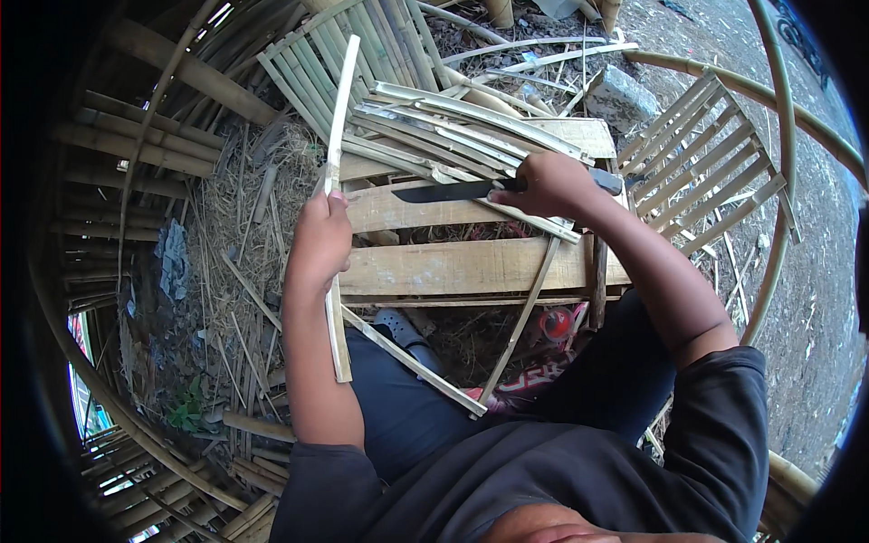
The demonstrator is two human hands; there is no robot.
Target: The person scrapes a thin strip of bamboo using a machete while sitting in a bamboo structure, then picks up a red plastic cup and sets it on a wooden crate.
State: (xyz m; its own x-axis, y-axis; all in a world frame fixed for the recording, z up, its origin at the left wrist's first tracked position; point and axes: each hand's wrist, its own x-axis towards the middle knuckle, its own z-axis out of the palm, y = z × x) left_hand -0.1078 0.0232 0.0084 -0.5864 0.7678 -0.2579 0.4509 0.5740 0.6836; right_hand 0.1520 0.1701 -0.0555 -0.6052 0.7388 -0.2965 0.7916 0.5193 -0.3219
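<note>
My left hand (321, 233) is closed round a long pale bamboo strip (341, 118). The strip runs upright through the fist, its far end over the slatted bamboo panel and its near end beside my left forearm. My right hand (548, 187) grips a large knife (444, 191) with a dark blade, which points left toward the strip without reaching it. Part of the knife's handle shows behind the fist. Beneath the blade is a low wooden bench (453, 267) of broad planks. A pile of split bamboo strips (453, 136) lies across its far side.
A slatted bamboo panel (348, 59) leans at the far left, and a bamboo rack (706, 163) stands at the right. Beyond the bench sits a concrete block (623, 98). A bottle with a red top (554, 323) is under the bench. Thin strips (412, 362) angle near my legs.
</note>
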